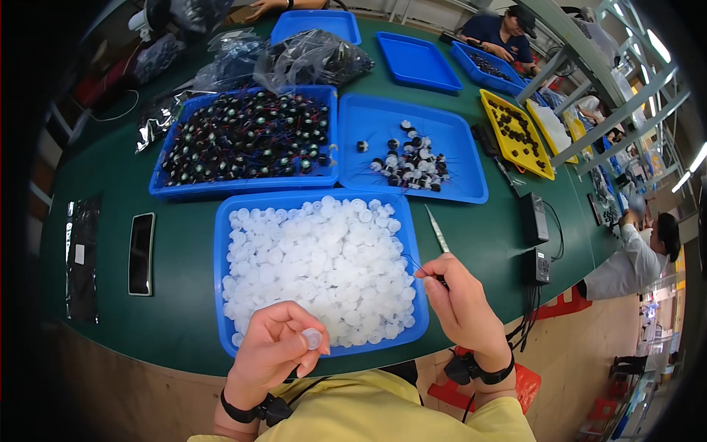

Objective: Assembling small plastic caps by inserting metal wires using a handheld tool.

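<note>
In my left hand (283,339), over the near edge of the white-parts tray, a translucent white plastic cap (312,338) is pinched between thumb and fingers. My right hand (460,302) is closed at the right side of that tray, on a small black part with thin wires (412,262), mostly hidden by the fingers. Between my hands lies a heap of the same white caps (317,258) in a blue tray (220,243). Pointed tweezers (437,229) lie on the green table just beyond my right hand.
Behind stand a blue tray (243,188) of black wired parts (243,136) and a blue tray (464,158) with capped black parts (416,162). A phone (141,254) lies left; black power boxes (534,219) with cables stand right. Other people work at the far right.
</note>
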### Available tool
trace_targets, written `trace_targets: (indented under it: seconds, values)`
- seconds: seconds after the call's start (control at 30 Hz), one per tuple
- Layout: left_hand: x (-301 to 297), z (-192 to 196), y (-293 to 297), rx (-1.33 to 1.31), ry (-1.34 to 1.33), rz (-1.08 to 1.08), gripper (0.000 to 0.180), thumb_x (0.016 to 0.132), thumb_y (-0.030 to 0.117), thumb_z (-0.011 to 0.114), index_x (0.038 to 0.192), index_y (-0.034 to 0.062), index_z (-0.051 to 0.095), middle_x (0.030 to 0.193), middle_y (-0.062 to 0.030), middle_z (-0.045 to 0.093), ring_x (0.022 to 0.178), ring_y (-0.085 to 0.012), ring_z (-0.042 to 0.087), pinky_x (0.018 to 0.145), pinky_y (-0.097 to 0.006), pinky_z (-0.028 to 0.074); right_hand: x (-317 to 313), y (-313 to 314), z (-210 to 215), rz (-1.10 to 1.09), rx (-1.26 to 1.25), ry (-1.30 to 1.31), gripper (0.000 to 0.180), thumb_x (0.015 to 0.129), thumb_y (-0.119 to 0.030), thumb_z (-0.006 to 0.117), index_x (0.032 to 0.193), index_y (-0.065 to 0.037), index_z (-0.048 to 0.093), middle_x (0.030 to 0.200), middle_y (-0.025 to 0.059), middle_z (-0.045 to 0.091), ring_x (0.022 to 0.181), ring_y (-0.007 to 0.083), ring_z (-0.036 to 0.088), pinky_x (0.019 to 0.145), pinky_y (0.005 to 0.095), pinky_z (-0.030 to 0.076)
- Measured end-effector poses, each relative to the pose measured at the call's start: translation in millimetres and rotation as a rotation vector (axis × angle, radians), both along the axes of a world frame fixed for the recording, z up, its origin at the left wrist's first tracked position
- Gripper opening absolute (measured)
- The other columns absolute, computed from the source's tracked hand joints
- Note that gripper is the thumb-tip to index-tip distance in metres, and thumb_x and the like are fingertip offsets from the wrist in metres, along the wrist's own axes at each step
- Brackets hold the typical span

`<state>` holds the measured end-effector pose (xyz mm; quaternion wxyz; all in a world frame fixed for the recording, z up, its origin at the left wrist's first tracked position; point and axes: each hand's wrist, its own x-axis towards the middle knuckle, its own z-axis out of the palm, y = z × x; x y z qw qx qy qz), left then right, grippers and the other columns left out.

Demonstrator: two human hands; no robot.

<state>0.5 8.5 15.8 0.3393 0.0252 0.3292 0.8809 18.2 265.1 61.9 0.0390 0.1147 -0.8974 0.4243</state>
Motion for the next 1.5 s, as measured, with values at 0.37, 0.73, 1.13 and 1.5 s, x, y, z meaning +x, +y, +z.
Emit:
trace_targets:
  seconds: [0.37,0.73,1.13,1.5]
  values:
    - [2,0,-5,-0.030,0.011,-0.045,0.017,0.078,-0.002,0.059,0.093,-0.0078,0.054,0.082,-0.0227,0.059,0.052,-0.0145,0.053,0.047,-0.024,0.043,-2,-30,12,0.082,-0.027,0.069,0.037,0.080,0.001,0.058,0.115,0.001,0.047,0.083,0.0113,0.051,0.071,0.0241,0.052,0.065,0.0293,0.045]
    - [2,0,-7,-0.014,0.044,-0.054,0.021,0.078,0.000,0.061,0.095,-0.0070,0.052,0.084,-0.0224,0.059,0.054,-0.0155,0.054,0.049,-0.025,0.045,-5,-27,-13,0.091,0.151,0.012,0.020,0.080,-0.006,0.060,0.098,0.003,0.054,0.084,0.0148,0.057,0.071,0.0317,0.057,0.062,0.0343,0.048]
    - [1,2,-7,-0.032,0.033,-0.068,0.017,0.083,0.003,0.053,0.097,-0.0064,0.052,0.085,-0.0197,0.059,0.056,-0.0146,0.053,0.051,-0.023,0.043,-1,-45,-1,0.132,-0.078,-0.114,0.005,0.085,-0.002,0.052,0.089,0.000,0.049,0.081,0.0128,0.047,0.073,0.0290,0.049,0.065,0.0332,0.042]
    - [2,-2,-5,0.163,-0.033,-0.094,0.028,0.090,0.017,0.053,0.105,-0.0057,0.049,0.089,-0.0180,0.057,0.056,-0.0151,0.053,0.048,-0.024,0.042,17,-63,3,0.116,-0.040,0.144,0.016,0.070,0.001,0.065,0.083,0.000,0.056,0.068,0.0081,0.046,0.055,0.0196,0.046,0.047,0.0282,0.037]
